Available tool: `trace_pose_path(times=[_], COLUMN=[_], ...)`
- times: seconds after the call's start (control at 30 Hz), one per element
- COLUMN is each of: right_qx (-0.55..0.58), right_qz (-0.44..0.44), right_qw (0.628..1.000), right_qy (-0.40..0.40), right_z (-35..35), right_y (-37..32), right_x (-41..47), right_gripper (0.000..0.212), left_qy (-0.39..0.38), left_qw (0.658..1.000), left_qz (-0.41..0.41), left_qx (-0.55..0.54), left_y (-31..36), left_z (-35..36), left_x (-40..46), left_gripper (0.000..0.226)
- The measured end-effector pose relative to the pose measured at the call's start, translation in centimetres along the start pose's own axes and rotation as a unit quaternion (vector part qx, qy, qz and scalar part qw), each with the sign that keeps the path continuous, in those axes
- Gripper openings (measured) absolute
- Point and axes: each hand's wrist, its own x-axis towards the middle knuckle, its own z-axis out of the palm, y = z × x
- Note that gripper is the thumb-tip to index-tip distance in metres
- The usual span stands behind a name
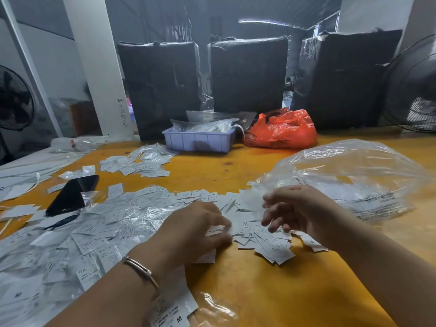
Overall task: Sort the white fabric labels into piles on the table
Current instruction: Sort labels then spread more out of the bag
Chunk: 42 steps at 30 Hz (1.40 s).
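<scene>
Print on the white fabric labels (264, 241) is mostly too blurred to read. The left hand (195, 228) presses curled fingers (221, 224) onto labels on the desk (247, 286); whether they pinch one, I cannot tell. The right hand (297, 208) hovers just above, fingers (271, 214) loosely spread, holding nothing.

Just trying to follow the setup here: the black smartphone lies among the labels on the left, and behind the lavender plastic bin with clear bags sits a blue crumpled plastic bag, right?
Not quite. In the head view the crumpled plastic bag is red-orange, not blue, and it sits beside the lavender plastic bin, on its right. The black smartphone does lie among the white fabric labels on the left.
</scene>
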Motion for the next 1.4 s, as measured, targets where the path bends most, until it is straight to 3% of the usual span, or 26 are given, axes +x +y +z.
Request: trace_pose_path(times=[0.1,0.3,0.47,0.57,0.73,0.77,0.93,1.07,1.27,1.4], right_qx=[-0.062,-0.121,-0.154,-0.145,-0.177,-0.185,-0.239,-0.276,-0.321,-0.322], right_qz=[-0.015,-0.017,-0.040,-0.074,-0.170,-0.182,-0.165,-0.133,-0.157,-0.200], right_qw=[0.998,0.990,0.978,0.975,0.958,0.955,0.950,0.946,0.927,0.924], right_qy=[0.002,0.065,0.135,0.151,0.148,0.141,0.114,0.106,0.114,0.052], right_z=[0.4,0.1,0.0,0.2,0.8,0.8,0.9,1.0,1.5,1.9], right_y=[0.0,0.3,0.4,0.6,0.9,0.9,1.2,1.4,1.6,1.1], right_x=[-0.2,-0.1,0.1,0.2,-0.2,-0.2,0.0,0.3,0.3,-0.3], right_gripper=[0.028,0.003,0.011,0.006,0.060,0.060,0.034,0.032,0.021,0.027], left_qy=[-0.014,0.028,0.025,0.042,0.041,0.036,0.027,0.056,0.123,0.143], left_qw=[1.000,0.998,0.998,0.997,0.996,0.997,0.997,0.995,0.985,0.966], left_qz=[0.005,0.050,0.047,0.063,0.073,0.073,0.064,0.053,0.024,-0.003], left_qx=[0.025,0.008,-0.027,-0.025,-0.008,-0.006,-0.025,-0.056,-0.116,-0.216], left_y=[0.6,0.8,0.6,0.7,1.0,1.0,1.2,1.1,1.0,1.2], left_z=[0.6,0.4,0.4,0.3,0.0,-0.1,-0.5,-0.8,-0.7,-0.6], left_x=[0.4,0.4,0.3,0.5,0.5,0.5,0.2,-0.2,-0.5,-0.4], left_gripper=[0.046,0.027,0.033,0.025,0.024,0.025,0.033,0.037,0.044,0.045])
